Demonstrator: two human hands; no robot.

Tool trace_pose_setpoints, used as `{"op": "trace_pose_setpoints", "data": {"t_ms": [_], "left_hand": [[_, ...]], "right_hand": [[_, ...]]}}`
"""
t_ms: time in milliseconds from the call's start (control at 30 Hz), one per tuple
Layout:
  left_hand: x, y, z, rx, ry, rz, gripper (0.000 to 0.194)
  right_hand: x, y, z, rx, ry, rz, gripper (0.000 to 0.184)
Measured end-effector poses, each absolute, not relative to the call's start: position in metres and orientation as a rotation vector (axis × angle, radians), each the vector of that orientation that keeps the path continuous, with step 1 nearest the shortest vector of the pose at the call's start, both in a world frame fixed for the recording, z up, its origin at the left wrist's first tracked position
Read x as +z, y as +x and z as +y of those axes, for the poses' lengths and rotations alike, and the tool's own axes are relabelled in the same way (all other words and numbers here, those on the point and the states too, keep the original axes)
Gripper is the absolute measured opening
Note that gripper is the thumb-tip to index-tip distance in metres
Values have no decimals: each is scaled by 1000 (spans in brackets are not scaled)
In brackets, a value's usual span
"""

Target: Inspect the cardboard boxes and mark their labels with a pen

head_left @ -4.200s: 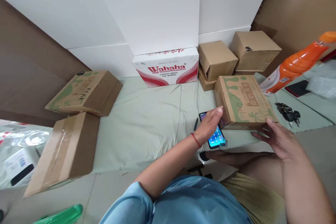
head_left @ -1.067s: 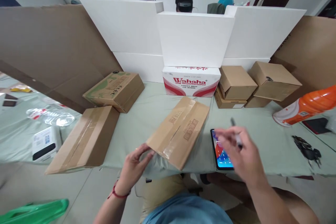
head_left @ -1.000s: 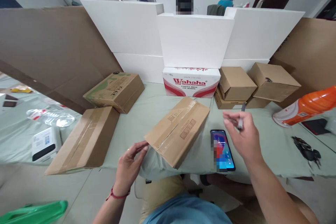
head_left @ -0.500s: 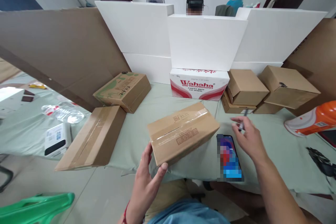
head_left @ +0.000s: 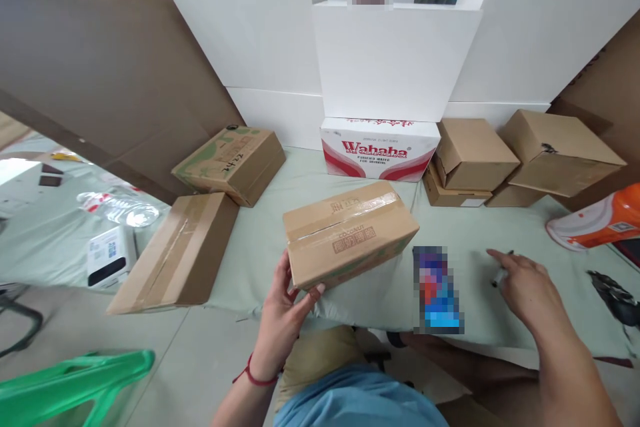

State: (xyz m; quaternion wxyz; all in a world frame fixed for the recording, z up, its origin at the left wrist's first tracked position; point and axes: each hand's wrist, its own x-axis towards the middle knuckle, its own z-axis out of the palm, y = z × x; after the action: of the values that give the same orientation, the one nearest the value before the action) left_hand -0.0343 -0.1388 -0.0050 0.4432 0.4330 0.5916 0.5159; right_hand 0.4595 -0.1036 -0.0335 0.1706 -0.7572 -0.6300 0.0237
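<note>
A taped cardboard box [head_left: 353,230] with printed Chinese lettering and the word COCONUT lies at an angle near the middle of the table. My left hand [head_left: 286,303] grips its near left corner, fingers on the left end and thumb at the lower front edge. To the right, my right hand [head_left: 530,287] is closed around a marker [head_left: 499,276], its index finger pointing left, above the cloth and apart from the box. Between the box and that hand lies a phone [head_left: 437,290] with a blurred-out screen.
At the back stands a white-and-red Wahaha carton [head_left: 380,150], with stacked brown boxes [head_left: 477,153] beside it. Two more boxes, one marked 2422 [head_left: 233,163], sit at left. An orange-capped bottle [head_left: 595,220] and keys [head_left: 613,297] lie at right. White panels [head_left: 395,60] wall off the back.
My right hand has moved right, away from the phone, with the marker in it. My left hand has closed more firmly on the box corner. The view has tilted slightly down.
</note>
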Motion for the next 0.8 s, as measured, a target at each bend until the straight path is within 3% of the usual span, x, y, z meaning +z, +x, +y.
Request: {"op": "trace_pose_setpoints", "data": {"t_ms": [67, 133, 200, 400, 667, 800], "left_hand": [[-10, -34, -137, 1277, 1002, 1441, 98], [-17, -34, -136, 1260, 967, 1409, 90], [-22, -35, -135, 1239, 956, 1379, 80], [-19, -43, -137, 1324, 900, 1422, 74], [-9, -61, -145, 1588, 907, 1511, 53], [-19, -58, -138, 1574, 784, 1410, 49]], "right_hand": [[-21, 419, -95, 323, -1970, -1777, 53], [-12, 372, -82, 745, -1725, -1704, 58], [-11, 328, -67, 947, -1529, -1727, 64], [-10, 269, -54, 1004, -1415, -1761, 47], [31, 264, -90, 868, -1573, -1488, 56], [19, 262, -94, 1034, -1542, -1297, 63]]}}
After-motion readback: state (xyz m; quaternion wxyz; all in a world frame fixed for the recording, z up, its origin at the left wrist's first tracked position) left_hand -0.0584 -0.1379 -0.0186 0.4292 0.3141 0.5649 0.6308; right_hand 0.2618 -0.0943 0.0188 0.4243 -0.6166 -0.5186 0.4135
